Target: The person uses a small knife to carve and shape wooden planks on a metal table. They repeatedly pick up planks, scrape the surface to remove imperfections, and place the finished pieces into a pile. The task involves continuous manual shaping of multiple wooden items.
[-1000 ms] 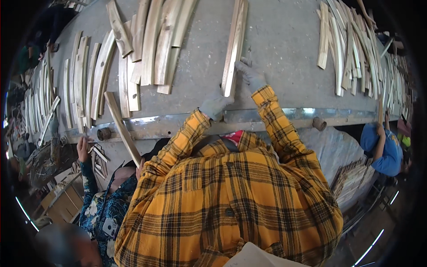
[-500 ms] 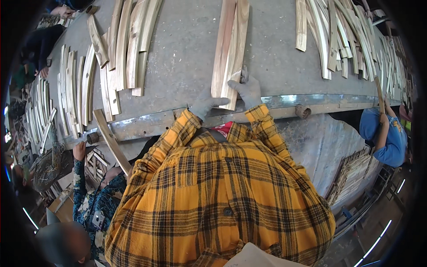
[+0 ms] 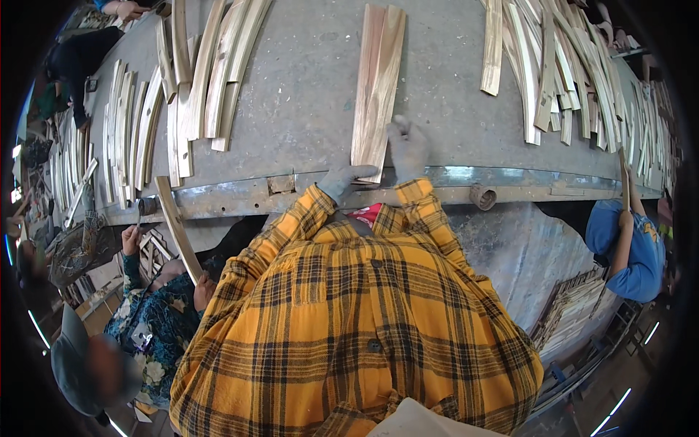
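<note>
A narrow bundle of wooden strips (image 3: pixel 377 80) lies lengthwise on the grey metal table in front of me, reddish brown on one side and paler on the other. My left hand (image 3: pixel 344 180), in a grey glove, grips the near end, its thumb across the wood; its other fingers are partly hidden. To the right of the strips is my right hand (image 3: pixel 409 149), gloved too and slightly blurred. Its fingers are loosely bent and apart, with nothing visible in them.
Rows of wooden strips (image 3: pixel 207 80) cover the table's left, and a heap (image 3: pixel 568 73) lies right. Along the near edge run a metal rail (image 3: pixel 451 175) and a short rusty pipe (image 3: pixel 483 197). A co-worker at left holds a strip (image 3: pixel 177 229); a person in blue (image 3: pixel 630 251) sits right.
My right hand has come off the strips and sits just to their right. The strips have shifted slightly toward me. At left, a co-worker's hand now shows on the slanted strip.
</note>
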Motion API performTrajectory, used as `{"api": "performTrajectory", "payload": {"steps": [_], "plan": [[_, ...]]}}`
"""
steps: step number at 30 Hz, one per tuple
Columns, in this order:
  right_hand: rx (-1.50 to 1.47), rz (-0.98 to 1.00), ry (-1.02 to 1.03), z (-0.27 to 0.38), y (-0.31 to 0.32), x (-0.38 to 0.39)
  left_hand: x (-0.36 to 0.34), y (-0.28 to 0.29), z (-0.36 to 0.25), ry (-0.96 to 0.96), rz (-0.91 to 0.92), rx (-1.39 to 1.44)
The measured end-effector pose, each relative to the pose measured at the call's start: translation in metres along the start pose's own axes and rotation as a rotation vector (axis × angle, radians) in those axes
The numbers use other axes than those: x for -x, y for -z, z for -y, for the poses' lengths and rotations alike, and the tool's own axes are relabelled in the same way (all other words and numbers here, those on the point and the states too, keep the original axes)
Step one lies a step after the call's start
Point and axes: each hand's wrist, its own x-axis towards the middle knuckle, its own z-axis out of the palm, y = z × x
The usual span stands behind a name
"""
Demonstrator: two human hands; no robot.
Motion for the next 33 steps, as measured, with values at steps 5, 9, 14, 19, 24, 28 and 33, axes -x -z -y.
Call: {"api": "performTrajectory", "payload": {"steps": [5,9,14,19,24,28,33], "plan": [[-0.600,0.340,-0.486,-0.012,0.006,-0.022,0.002,0.017,-0.001,0.108,0.114,0.267],[-0.634,0.421,-0.262,0.022,-0.022,-0.021,0.000,0.017,0.009,0.055,0.427,0.725],[-0.343,0.365,-0.226,0.053,-0.056,-0.009,-0.003,0.041,0.022,0.031,0.580,0.925],[-0.718,0.471,-0.443,0.016,-0.051,-0.020,-0.002,0.048,0.027,-0.011,0.435,0.850],[-0.723,0.382,-0.382,0.025,-0.049,-0.026,-0.003,0.028,0.024,-0.031,0.119,0.757],[-0.614,0.332,-0.295,0.021,-0.066,-0.040,-0.008,0.037,0.023,0.017,0.159,0.693],[-0.575,0.330,-0.238,-0.011,0.004,-0.110,0.006,0.021,-0.016,-0.056,-0.222,-0.240]]}}
